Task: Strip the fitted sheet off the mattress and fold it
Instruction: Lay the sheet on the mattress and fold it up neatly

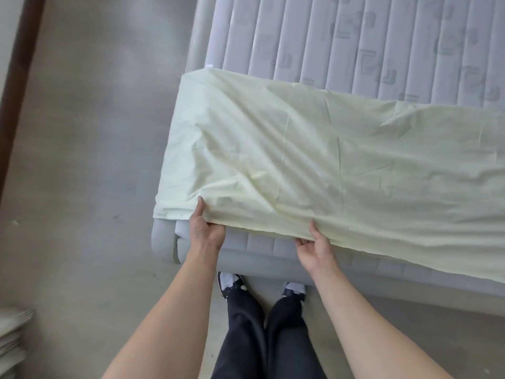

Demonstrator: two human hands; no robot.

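Hands gripped the sheet (314, 149): left hand (206, 228) and right hand (317, 246) pinched its hem at the mattress (355, 50) foot; uneven pulling could snag the tucked corner.

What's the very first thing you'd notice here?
A big pale yellow fitted sheet covers the near end of the grey quilted mattress, which lies bare farther away. The left hand and right hand each pinch the sheet's near edge, lifting it off the mattress.

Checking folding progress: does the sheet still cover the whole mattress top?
No: the sheet covers only the near part, and bare quilted mattress shows beyond it.
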